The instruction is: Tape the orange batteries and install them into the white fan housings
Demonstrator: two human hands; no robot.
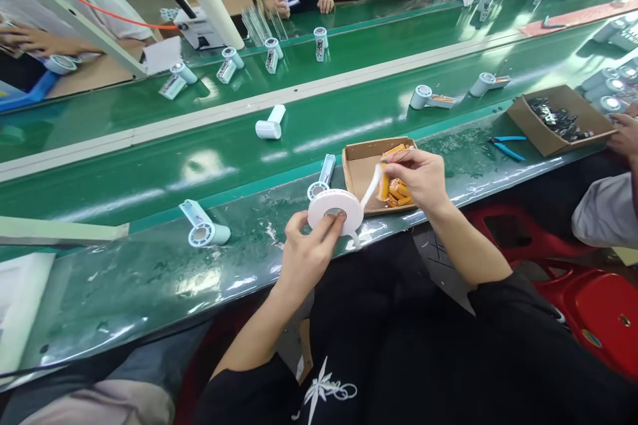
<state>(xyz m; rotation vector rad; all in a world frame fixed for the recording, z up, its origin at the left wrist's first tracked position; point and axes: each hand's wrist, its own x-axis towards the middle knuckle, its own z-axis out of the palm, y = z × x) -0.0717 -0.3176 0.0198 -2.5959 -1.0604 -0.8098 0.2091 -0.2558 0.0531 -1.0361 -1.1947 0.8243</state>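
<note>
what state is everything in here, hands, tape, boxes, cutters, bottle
Left hand: closed on the tape roll
Right hand: pinching at the strip's far end
Tape roll: partly unwound
Tape strip: pulled out, not cut from the roll
Shallow box: open, orange packs inside
Deeper box: open, black parts inside
Cutters: lying down, handles spread
Bottle: lid on

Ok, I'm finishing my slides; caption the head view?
Left hand holds a round white tape roll, right hand a white strip, by an open brown cardboard box.
</note>
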